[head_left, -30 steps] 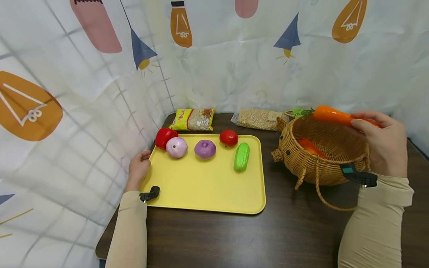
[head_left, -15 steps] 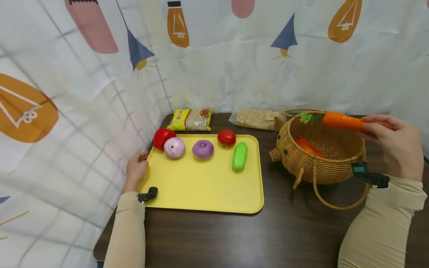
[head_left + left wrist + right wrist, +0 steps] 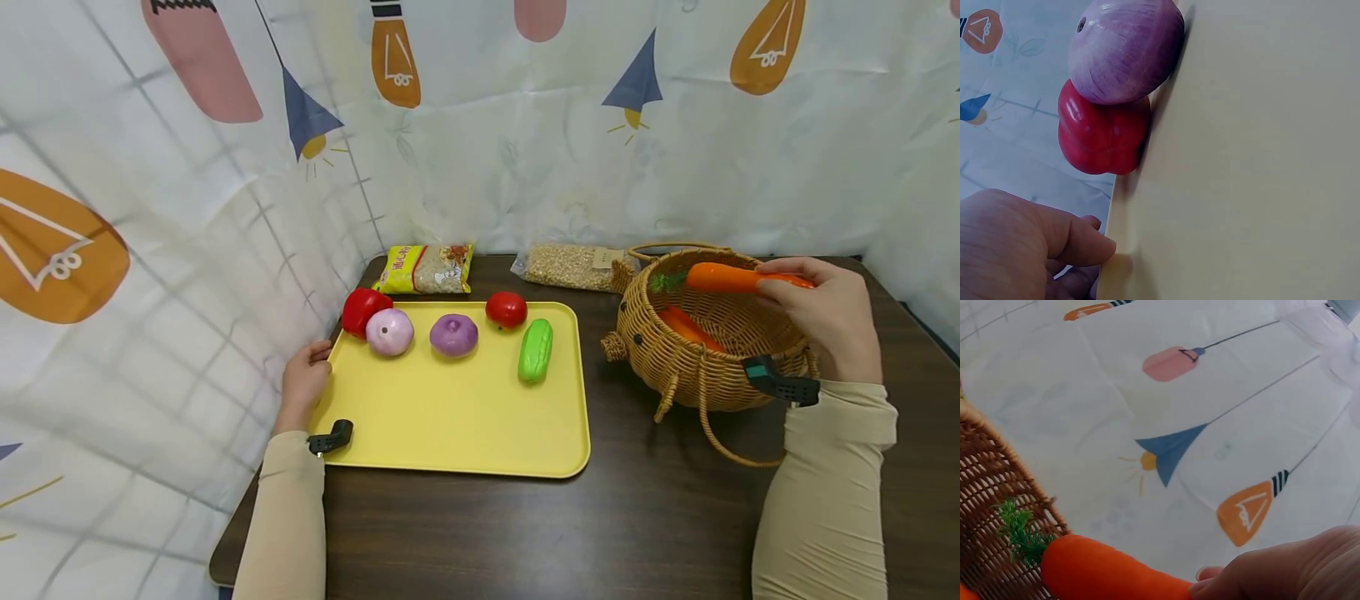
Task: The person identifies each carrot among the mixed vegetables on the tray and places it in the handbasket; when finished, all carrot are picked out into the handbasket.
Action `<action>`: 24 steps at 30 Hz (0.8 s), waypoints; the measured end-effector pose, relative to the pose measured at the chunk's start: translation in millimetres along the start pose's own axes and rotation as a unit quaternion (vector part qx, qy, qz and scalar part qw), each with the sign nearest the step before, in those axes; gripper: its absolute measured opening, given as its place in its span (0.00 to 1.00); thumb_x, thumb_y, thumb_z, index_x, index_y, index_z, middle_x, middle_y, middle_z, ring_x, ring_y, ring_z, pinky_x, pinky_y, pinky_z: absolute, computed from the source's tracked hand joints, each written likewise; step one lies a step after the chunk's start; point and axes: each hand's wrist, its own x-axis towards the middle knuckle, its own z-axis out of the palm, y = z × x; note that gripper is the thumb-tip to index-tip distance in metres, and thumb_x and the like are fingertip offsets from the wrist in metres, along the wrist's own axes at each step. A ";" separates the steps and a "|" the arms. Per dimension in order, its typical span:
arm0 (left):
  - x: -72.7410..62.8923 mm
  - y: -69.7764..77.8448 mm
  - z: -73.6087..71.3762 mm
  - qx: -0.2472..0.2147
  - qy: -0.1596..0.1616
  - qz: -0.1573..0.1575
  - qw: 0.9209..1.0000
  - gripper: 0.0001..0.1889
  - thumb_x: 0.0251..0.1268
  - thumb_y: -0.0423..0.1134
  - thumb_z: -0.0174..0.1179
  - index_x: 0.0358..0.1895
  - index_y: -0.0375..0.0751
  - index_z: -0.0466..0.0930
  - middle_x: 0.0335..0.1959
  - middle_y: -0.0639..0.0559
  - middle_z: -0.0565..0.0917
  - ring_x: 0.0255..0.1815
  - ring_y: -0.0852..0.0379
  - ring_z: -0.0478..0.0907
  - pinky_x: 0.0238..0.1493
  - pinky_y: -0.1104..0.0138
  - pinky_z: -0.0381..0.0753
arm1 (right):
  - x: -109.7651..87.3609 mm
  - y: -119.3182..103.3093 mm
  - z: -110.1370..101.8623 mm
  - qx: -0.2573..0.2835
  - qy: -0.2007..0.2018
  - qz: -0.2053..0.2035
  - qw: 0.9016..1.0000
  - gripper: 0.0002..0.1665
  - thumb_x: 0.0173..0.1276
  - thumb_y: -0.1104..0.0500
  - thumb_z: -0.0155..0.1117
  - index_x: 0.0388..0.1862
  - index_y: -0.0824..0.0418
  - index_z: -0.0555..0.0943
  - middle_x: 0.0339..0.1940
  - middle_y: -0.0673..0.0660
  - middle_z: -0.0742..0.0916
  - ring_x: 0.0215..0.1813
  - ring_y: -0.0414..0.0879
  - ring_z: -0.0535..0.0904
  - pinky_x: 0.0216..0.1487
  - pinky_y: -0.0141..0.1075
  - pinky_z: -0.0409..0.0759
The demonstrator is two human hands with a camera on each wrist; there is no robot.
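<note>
My right hand (image 3: pixel 832 312) holds a carrot (image 3: pixel 723 277) by its narrow end over the mouth of a pig-shaped wicker basket (image 3: pixel 697 387). The carrot's leafy green top (image 3: pixel 1022 534) points left, inside the basket's rim in the head view. Another orange carrot (image 3: pixel 688 327) lies in the basket. At the left, my left hand (image 3: pixel 306 379) pinches the edge of a yellow tray (image 3: pixel 450 425), thumb on the inner side and fingers outside. On the tray are a red bell pepper (image 3: pixel 1104 134), a pale purple onion (image 3: pixel 1129 50), a darker purple onion (image 3: pixel 453 335), a tomato (image 3: pixel 507 309) and a green cucumber-like vegetable (image 3: pixel 536 352).
Behind the tray lie a yellow printed food bag (image 3: pixel 425 268) and a clear bag of grains (image 3: pixel 570 267). The basket's rope handle (image 3: pixel 720 442) hangs onto the dark table (image 3: pixel 480 533). A patterned curtain (image 3: pixel 487 150) encloses the back and left.
The right hand with the carrot first shifted right, then came back left and lower over the basket. The left hand keeps its hold on the tray. The head view has shifted slightly.
</note>
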 end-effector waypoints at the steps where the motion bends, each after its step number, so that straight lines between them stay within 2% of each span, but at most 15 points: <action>1: 0.2 -0.1 0.2 0.000 0.001 0.001 1.000 0.29 0.64 0.28 0.42 0.70 0.34 0.67 0.63 0.37 0.74 0.60 0.43 0.70 0.48 0.68 0.67 | 0.9 -0.1 2.8 -0.009 -0.002 0.001 1.000 0.22 0.67 0.51 0.65 0.58 0.58 0.82 0.49 0.43 0.75 0.39 0.28 0.80 0.37 0.22 0.79; 4: 0.4 -0.1 0.5 0.001 0.001 0.003 1.000 0.29 0.64 0.28 0.42 0.70 0.34 0.67 0.63 0.37 0.74 0.60 0.43 0.70 0.48 0.68 0.67 | 2.4 -1.8 12.0 -0.072 -0.003 -0.004 0.997 0.27 0.69 0.46 0.62 0.61 0.60 0.79 0.53 0.46 0.74 0.37 0.33 0.77 0.33 0.24 0.77; 8: 0.4 -0.3 0.4 -0.001 0.002 0.005 1.000 0.29 0.64 0.27 0.42 0.70 0.34 0.67 0.63 0.36 0.74 0.60 0.44 0.70 0.48 0.69 0.67 | 5.1 -3.7 24.1 -0.134 -0.004 -0.016 0.991 0.29 0.72 0.43 0.57 0.61 0.62 0.77 0.59 0.58 0.74 0.37 0.44 0.71 0.28 0.29 0.72; 13: 0.0 -0.7 0.5 -0.003 0.006 0.009 1.000 0.29 0.63 0.27 0.43 0.69 0.33 0.68 0.62 0.36 0.75 0.59 0.44 0.70 0.47 0.70 0.67 | 8.7 0.2 31.3 -0.155 -0.016 -0.019 0.988 0.27 0.74 0.45 0.53 0.61 0.62 0.77 0.64 0.68 0.73 0.39 0.49 0.70 0.28 0.32 0.70; 24: 1.7 -3.0 1.3 0.000 0.009 0.009 1.000 0.28 0.62 0.27 0.44 0.69 0.34 0.69 0.62 0.37 0.75 0.59 0.45 0.71 0.47 0.70 0.67 | 13.3 6.9 33.6 -0.201 -0.055 -0.040 0.977 0.25 0.73 0.49 0.55 0.59 0.64 0.79 0.59 0.70 0.77 0.39 0.52 0.72 0.30 0.34 0.72</action>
